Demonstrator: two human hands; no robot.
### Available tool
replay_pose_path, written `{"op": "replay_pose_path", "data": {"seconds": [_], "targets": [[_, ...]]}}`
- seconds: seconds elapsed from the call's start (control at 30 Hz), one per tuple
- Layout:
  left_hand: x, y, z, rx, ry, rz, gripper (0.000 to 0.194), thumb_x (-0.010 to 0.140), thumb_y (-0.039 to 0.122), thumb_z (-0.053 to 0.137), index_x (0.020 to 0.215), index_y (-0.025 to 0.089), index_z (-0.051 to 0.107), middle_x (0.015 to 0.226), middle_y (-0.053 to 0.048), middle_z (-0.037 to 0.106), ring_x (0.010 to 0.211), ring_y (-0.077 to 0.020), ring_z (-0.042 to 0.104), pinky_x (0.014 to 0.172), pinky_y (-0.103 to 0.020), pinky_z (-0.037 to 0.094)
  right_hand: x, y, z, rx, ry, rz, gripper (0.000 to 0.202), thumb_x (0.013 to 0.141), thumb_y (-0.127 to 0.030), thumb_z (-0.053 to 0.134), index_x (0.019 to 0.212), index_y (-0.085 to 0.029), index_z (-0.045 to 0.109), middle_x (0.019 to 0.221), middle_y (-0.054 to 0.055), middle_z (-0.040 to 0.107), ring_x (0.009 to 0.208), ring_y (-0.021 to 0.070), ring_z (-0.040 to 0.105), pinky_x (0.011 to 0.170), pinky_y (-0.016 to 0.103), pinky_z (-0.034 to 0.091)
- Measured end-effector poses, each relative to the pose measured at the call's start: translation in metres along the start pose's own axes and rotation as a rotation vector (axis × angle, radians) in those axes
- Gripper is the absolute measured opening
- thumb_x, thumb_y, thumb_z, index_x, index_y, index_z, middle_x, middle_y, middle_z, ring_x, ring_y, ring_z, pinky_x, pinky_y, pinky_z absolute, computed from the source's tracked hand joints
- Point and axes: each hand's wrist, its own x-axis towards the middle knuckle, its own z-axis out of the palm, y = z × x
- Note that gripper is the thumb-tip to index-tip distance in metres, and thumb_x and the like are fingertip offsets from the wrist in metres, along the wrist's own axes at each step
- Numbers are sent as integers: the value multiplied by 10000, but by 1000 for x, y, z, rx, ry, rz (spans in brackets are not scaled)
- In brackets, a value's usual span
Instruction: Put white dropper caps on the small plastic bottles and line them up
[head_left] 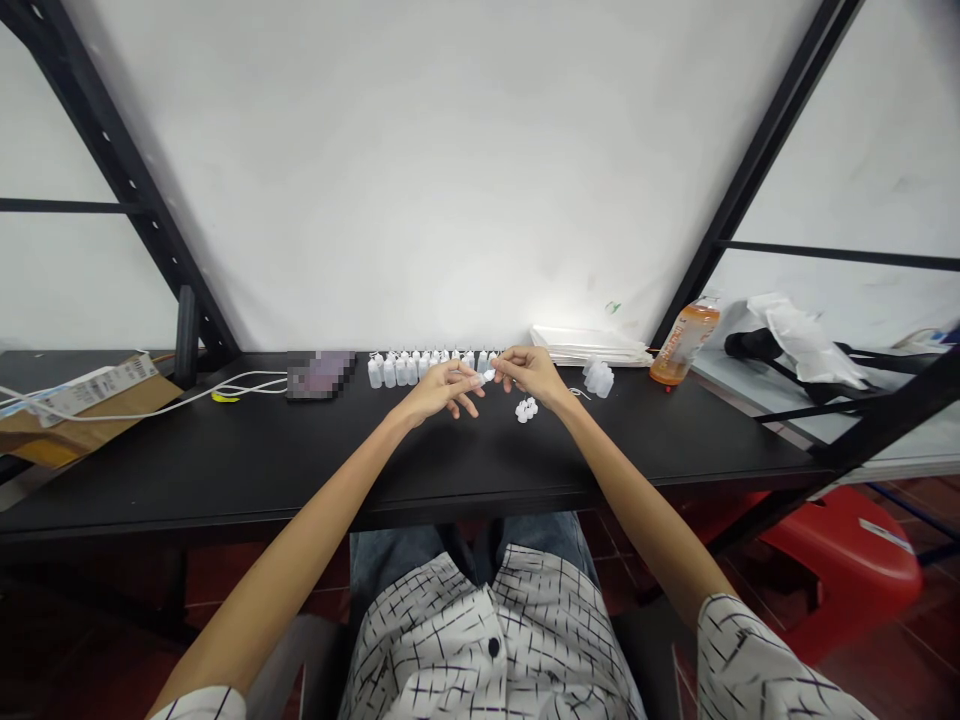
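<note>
My left hand (441, 390) pinches a small translucent plastic bottle between thumb and fingers, its other fingers spread. Most of that bottle is hidden behind the fingers. At the bottle's right end, my right hand (531, 370) has closed its fingertips on a small white cap (490, 375). Behind my hands, small dropper bottles (390, 372) stand upright in rows along the wall, some covered by my hands. Just below my right hand lies a little pile of white caps (526, 409). Farther right, several translucent bottles (598, 378) lie in a heap.
A stack of white bags or sheets (589, 345) lies by the wall. An orange drink bottle (684, 340) stands near the right post. Left are a pixelated flat object (320, 376), a white cable (247, 385) and a cardboard package (90, 410). A red stool (847, 550) sits below right.
</note>
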Motion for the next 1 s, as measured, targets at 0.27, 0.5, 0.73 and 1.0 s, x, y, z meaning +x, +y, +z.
{"op": "replay_pose_path", "data": {"seconds": [0.27, 0.5, 0.73, 1.0], "targets": [[0, 1, 0, 10, 11, -5, 465, 784, 518, 758, 954, 154, 522, 893, -100, 722, 606, -199, 732, 420, -194, 455, -1, 5, 1, -4, -104, -8, 460, 718, -562, 759, 819, -120, 684, 653, 52, 682, 469, 129, 615, 351, 188, 352], [0, 1, -1, 27, 18, -4, 454, 800, 525, 741, 950, 151, 530, 880, -96, 719, 597, -192, 728, 423, -194, 453, -4, 2, 0, -29, -179, -5, 410, 711, -444, 796, 928, -108, 708, 683, 54, 690, 601, 169, 676, 428, 211, 478], [-2, 3, -1, 99, 13, 29, 439, 815, 519, 726, 939, 152, 521, 860, -81, 707, 575, -176, 717, 421, -188, 443, -6, 1, -1, -54, -232, 26, 412, 703, -463, 802, 885, -104, 709, 674, 60, 691, 610, 167, 670, 447, 216, 489], [-1, 3, -1, 150, 39, 114, 402, 793, 456, 761, 913, 146, 534, 887, -95, 711, 604, -155, 708, 440, -185, 456, -4, 3, 3, -227, -245, 35, 543, 814, -655, 626, 648, -139, 630, 524, 25, 612, 418, 104, 538, 367, 198, 414]]}}
